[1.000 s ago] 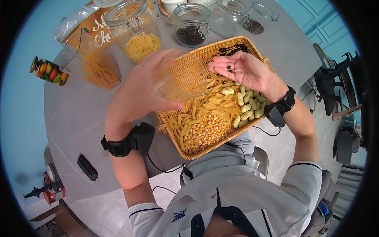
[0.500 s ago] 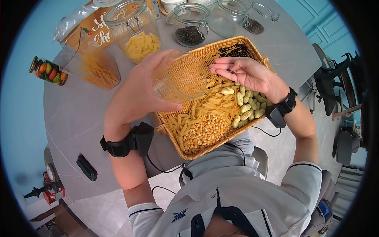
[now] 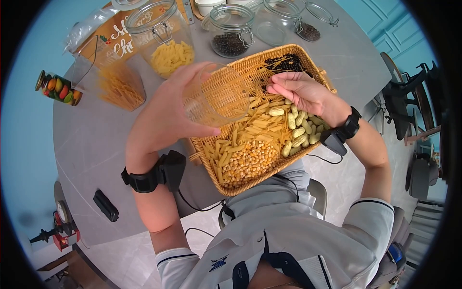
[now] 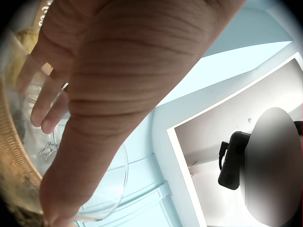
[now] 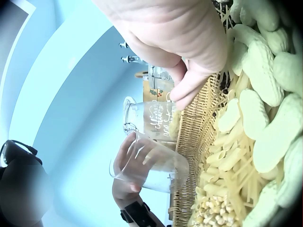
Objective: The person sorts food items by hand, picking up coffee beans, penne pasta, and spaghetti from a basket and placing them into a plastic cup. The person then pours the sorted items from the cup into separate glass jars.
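Observation:
In the head view my left hand (image 3: 166, 106) grips a clear cup (image 3: 224, 115), tipped over the left part of the wicker basket (image 3: 255, 185). Its thumb and fingers spread around the cup's wall. My right hand (image 3: 303, 94) hovers over the basket's far right part, thumb pressed against the fingertips. The small dark beans that lay on these fingers are now hidden between them. Beneath and beside this hand lie black beans (image 3: 291, 62), peanuts (image 3: 299, 132) and penne (image 3: 262, 126). Corn kernels (image 3: 250, 159) fill the near corner. The right wrist view shows the cup (image 5: 158, 165) hollow, with no food visible inside.
Behind the basket stand a jar of penne (image 3: 172, 58), a jar with dark beans (image 3: 228, 44) and another open jar (image 3: 276, 29). A container of spaghetti (image 3: 120, 84) and a jar of colourful pieces (image 3: 57, 89) are at left. A black case (image 3: 106, 204) lies near the table's left edge.
My right hand has turned from palm-up to fingers closed, its thumb coming over the dark beans, and shifted slightly right. My left hand keeps the cup almost in place.

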Motion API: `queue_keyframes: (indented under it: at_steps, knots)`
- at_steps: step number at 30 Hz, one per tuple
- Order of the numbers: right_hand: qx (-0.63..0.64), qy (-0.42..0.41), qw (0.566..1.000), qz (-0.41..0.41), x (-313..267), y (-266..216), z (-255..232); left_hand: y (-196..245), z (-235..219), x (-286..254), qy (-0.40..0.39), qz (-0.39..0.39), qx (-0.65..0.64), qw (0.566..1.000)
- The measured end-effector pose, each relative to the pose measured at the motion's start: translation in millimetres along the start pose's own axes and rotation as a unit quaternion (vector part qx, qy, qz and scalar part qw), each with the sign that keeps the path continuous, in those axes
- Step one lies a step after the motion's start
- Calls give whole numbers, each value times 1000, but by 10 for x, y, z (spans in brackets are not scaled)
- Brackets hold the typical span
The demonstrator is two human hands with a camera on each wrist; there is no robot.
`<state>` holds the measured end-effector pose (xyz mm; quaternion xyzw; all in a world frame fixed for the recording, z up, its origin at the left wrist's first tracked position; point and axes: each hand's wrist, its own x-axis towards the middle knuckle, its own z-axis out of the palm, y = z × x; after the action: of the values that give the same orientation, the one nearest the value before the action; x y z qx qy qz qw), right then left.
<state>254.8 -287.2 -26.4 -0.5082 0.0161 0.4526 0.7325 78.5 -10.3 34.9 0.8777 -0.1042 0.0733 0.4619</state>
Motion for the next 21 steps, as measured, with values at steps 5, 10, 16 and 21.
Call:
queue_keyframes:
  at_steps: [5, 10, 16, 21]
  knots:
    - [40, -52, 998, 22, 54, -44, -81, 3, -9, -7, -2, -2, 1, 1000]
    - [8, -13, 1000, 27, -29, -137, 152, -22, -13, -11, -1, -6, 3, 1000]
    - [-17, -59, 998, -7, -63, -89, 152, -39, -18, -17, 1, -5, -5, 1000]
    - [-92, -76, 990, -72, -115, -41, 132, 8, -42, -7, -16, -33, -15, 999]
